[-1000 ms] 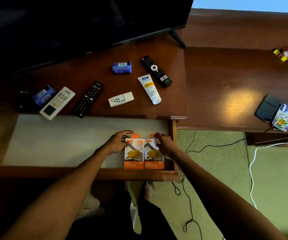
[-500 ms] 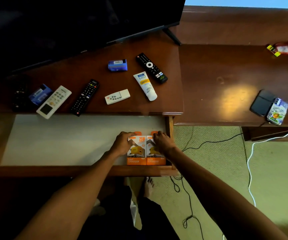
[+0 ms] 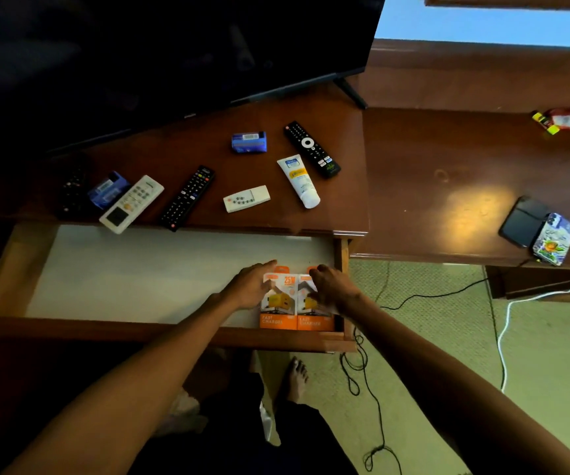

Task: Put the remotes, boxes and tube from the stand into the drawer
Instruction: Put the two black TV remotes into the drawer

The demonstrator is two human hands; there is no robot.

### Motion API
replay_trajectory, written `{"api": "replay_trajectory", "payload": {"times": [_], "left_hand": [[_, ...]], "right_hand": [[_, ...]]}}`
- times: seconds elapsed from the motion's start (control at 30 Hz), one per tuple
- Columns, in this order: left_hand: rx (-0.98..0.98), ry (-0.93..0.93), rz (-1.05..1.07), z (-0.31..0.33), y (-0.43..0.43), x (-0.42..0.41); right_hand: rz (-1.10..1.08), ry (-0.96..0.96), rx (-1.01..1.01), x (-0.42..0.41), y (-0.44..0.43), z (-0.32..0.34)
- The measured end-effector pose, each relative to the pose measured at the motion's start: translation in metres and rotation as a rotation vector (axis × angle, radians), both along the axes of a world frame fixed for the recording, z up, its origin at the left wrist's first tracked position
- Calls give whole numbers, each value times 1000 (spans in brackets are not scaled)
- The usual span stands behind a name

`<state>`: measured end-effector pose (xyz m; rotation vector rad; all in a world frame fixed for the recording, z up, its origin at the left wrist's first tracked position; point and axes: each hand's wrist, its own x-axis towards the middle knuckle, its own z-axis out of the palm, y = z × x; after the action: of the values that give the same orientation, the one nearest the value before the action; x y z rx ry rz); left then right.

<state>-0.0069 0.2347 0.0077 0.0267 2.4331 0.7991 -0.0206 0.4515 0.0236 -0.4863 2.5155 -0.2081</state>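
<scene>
Two orange charger boxes point(image 3: 295, 305) lie at the drawer's point(image 3: 139, 279) four-o'clock corner. Left hand point(image 3: 251, 286) and right hand point(image 3: 331, 286) rest flat on them, fingers spread. Likely light, stiff cardboard; hold by side edges.

Both bare forearms reach forward and converge toward the drawer's front right corner. The left hand point(image 3: 249, 286) lies palm-down, fingers spread and slightly curled — the right hand point(image 3: 331, 286) mirrors it just beside, fingers bent downward. One bare foot point(image 3: 295, 378) shows below.
</scene>
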Motion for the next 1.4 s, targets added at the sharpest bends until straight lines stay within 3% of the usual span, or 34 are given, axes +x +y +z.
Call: {"api": "replay_trajectory", "payload": {"times": [0.37, 0.57, 0.67, 0.73, 0.9, 1.13, 1.4], "left_hand": [[1, 450, 307, 113, -77, -79], [-91, 341, 349, 91, -116, -132], [-159, 219, 283, 78, -120, -149], [-236, 255, 226, 74, -121, -161], [-115, 380, 189, 75, -115, -196], [33, 606, 32, 80, -93, -253], [55, 637, -12, 84, -73, -286]], "right_hand": [[-205, 227, -241, -93, -71, 109], [-190, 212, -299, -143, -103, 109], [-234, 245, -289, -165, -107, 102], [-281, 271, -295, -181, -104, 100], [-439, 379, -316, -228, -84, 89], [-473, 338, -213, -282, -67, 64], [-463, 282, -212, -297, -66, 46]]}}
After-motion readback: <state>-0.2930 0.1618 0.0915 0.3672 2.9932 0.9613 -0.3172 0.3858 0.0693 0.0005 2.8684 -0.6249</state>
